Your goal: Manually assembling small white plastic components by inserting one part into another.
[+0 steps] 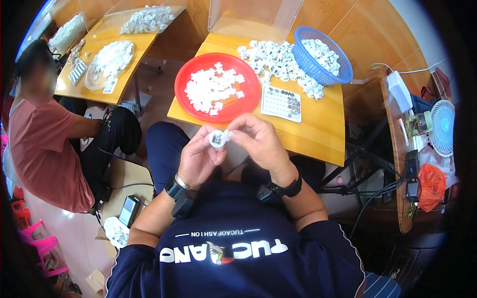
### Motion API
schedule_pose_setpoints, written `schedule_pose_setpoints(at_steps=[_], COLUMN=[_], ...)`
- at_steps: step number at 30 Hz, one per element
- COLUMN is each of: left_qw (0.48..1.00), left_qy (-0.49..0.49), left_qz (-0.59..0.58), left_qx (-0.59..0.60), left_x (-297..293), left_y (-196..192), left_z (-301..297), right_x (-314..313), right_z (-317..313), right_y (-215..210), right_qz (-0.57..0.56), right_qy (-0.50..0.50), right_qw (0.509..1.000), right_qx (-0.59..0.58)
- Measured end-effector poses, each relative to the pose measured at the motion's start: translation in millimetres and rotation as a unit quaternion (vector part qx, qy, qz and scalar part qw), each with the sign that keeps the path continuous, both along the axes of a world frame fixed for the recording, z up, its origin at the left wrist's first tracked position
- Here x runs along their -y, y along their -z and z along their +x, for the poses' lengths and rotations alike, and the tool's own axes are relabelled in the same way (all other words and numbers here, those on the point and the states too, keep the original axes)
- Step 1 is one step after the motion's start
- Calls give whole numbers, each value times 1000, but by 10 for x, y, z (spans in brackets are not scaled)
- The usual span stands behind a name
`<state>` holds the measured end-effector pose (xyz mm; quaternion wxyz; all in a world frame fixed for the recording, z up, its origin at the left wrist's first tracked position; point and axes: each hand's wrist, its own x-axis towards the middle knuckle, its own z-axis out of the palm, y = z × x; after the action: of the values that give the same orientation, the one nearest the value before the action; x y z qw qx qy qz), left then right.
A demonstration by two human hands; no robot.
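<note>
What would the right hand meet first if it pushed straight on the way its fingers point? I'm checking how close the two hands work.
The right hand points left across the lap, so it would likely meet the small white piece pinched between both hands, then the left hand; depth is hard to judge.

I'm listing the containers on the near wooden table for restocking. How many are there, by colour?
Red round plastic plate of small white pieces: 1
Blue plastic mesh basket of white ring-shaped parts: 1
White rectangular grid tray with dark round parts: 1
Clear plastic box at the far edge: 1
Total: 4

The loose white parts are too many to count.
</note>
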<state>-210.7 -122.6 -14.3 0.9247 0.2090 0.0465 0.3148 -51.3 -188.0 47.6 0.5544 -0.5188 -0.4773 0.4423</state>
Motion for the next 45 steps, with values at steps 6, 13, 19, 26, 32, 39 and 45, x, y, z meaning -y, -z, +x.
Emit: schedule_pose_setpoints(at_steps=[6, 13, 19, 26, 32, 39, 45], left_qw=[998, 994, 990, 990, 989, 987, 991], left_qy=[-25, -46, -66, -49, -38, -55, -26], left_qz=[33, 56, 59, 82, 88, 61, 61], left_qx=[-48, -81, -108, -104, -113, -138, -117], left_x=[33, 82, 122, 93, 109, 140, 135], left_y=[-42, -62, -67, 24, 30, -22, 37], left_z=[-7, -6, 2, 3, -9, 28, 8], right_x=[20, 52, 37, 30, 97, 81, 38], right_z=[-140, -164, -152, -112, -174, -169, -102], right_y=[-61, -64, -50, 13, -55, -13, 176], right_qz=[-24, -1, 47, 9, -25, -32, -21], right_qy=[-8, 18, 26, 37, 33, 36, 38], right_qw=[997, 989, 976, 984, 991, 989, 990], right_qx=[71, 145, 210, 172, 127, 140, 135])
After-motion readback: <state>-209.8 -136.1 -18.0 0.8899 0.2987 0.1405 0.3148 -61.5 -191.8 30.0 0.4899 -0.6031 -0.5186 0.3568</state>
